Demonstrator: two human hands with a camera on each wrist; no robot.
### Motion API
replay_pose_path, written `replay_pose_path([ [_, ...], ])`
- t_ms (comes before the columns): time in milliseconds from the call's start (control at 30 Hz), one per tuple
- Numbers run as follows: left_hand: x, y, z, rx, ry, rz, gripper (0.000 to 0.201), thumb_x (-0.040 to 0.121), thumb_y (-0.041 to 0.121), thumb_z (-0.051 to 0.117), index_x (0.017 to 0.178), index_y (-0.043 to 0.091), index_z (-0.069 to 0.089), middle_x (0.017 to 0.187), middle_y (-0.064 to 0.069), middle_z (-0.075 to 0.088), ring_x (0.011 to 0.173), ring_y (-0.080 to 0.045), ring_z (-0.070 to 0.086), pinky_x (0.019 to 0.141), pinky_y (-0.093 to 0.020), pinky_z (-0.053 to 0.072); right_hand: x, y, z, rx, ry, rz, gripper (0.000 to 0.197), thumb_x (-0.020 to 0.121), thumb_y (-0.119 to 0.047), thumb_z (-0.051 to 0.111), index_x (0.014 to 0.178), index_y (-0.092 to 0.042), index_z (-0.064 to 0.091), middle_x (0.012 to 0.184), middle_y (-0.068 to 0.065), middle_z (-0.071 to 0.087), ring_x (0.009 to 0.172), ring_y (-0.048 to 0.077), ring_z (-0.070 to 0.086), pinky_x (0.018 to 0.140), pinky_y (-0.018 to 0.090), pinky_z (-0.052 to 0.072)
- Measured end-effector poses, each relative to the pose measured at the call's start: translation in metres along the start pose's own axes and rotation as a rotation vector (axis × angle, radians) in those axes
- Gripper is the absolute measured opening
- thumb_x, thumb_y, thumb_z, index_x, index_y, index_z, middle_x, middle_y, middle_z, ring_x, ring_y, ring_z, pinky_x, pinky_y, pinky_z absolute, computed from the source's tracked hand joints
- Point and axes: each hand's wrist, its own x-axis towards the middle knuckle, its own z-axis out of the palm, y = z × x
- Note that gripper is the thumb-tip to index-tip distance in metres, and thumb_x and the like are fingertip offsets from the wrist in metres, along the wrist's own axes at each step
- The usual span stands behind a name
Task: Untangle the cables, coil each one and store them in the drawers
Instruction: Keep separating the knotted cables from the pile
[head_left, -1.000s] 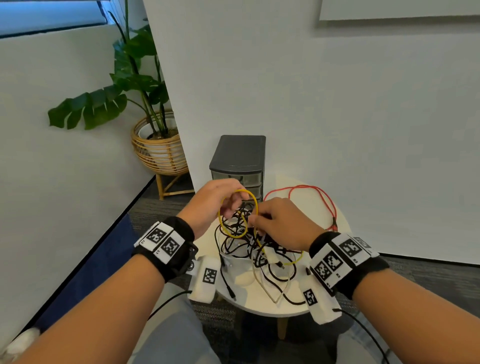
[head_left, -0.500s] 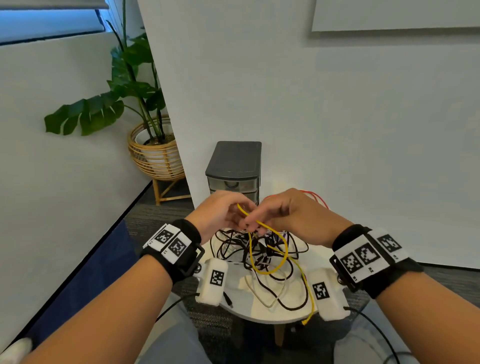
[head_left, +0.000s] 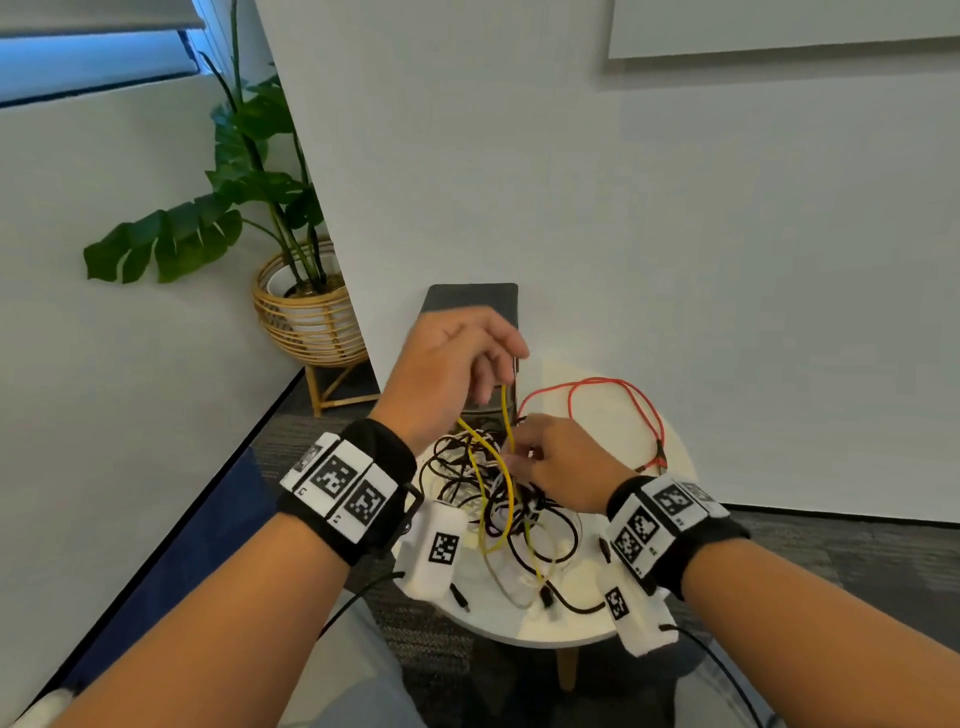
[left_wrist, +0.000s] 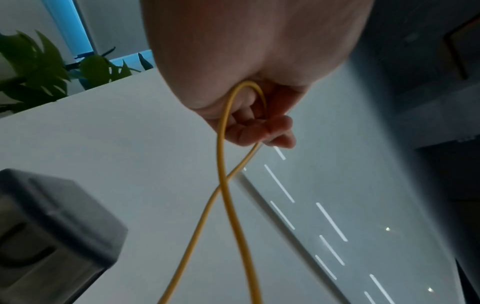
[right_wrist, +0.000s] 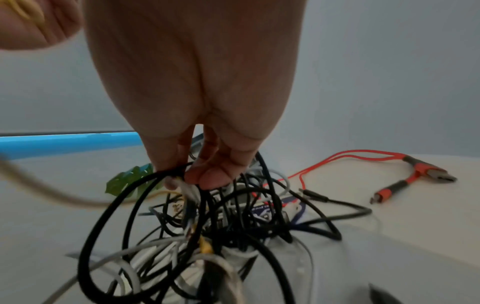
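Overhead, your left hand (head_left: 447, 364) lifts a loop of yellow cable (head_left: 506, 467) above the tangle (head_left: 498, 499) on the round table (head_left: 613, 634), your right hand (head_left: 561, 462) low at the pile, drawers (head_left: 470, 299) behind. The left wrist alone shows fingers curled round the loop's bend (left_wrist: 249, 86). The right wrist alone shows fingertips (right_wrist: 207, 176) pinching black strands, red cable (right_wrist: 384, 162) lying apart.
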Motion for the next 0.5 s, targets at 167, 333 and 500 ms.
replay_pose_path([
  [167, 0.010, 0.030, -0.015, -0.108, 0.129, 0.209, 0.038, 0.096, -0.002, 0.033, 0.089, 0.001, 0.070, 0.069, -0.012, 0.065, 0.048, -0.019, 0.046, 0.051, -0.029, 0.039, -0.005, 0.018, 0.018, -0.002, -0.033, 0.034, 0.020, 0.098, -0.032, 0.065, 0.080, -0.021, 0.066, 0.092, 0.000, 0.060, 0.084, 0.017, 0.056, 0.078, 0.033, 0.045],
  [333, 0.010, 0.027, -0.016, -0.093, 0.153, 0.192, 0.033, 0.100, -0.002, 0.035, 0.103, 0.000, 0.067, 0.072, -0.013, 0.061, 0.047, -0.021, 0.042, 0.052, -0.031, 0.036, 0.001, 0.009, 0.009, 0.027, 0.051, 0.071, 0.028, 0.100, -0.038, 0.059, 0.080, -0.020, 0.068, 0.096, -0.004, 0.048, 0.088, 0.012, 0.052, 0.084, 0.030, 0.045],
  [500, 0.003, 0.002, -0.007, -0.107, 0.238, 0.058, 0.043, 0.097, -0.003, 0.040, 0.131, 0.021, 0.049, 0.069, -0.011, 0.049, 0.047, -0.021, 0.031, 0.049, -0.041, 0.023, 0.006, -0.007, -0.022, 0.263, 0.201, 0.079, 0.038, 0.107, -0.037, 0.047, 0.089, -0.020, 0.076, 0.088, -0.004, 0.069, 0.075, 0.007, 0.062, 0.073, 0.026, 0.049],
])
